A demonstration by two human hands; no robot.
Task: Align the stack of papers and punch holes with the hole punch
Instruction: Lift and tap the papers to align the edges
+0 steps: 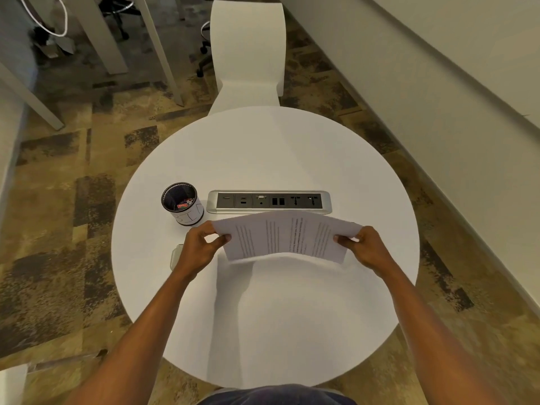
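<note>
A stack of printed papers (285, 236) is held above the round white table (263, 317), bowed upward in the middle. My left hand (201, 249) grips its left edge, thumb on top. Its right edge is pinched by my right hand (366, 247). A pale, flat object (175, 256) that may be the hole punch lies on the table just left of my left wrist, mostly hidden by the hand.
A black mesh cup (182, 203) with small items inside stands left of a built-in power and data socket strip (268, 202). A white chair (248, 54) is beyond the table's far edge. Patterned carpet surrounds the table; a wall runs along the right.
</note>
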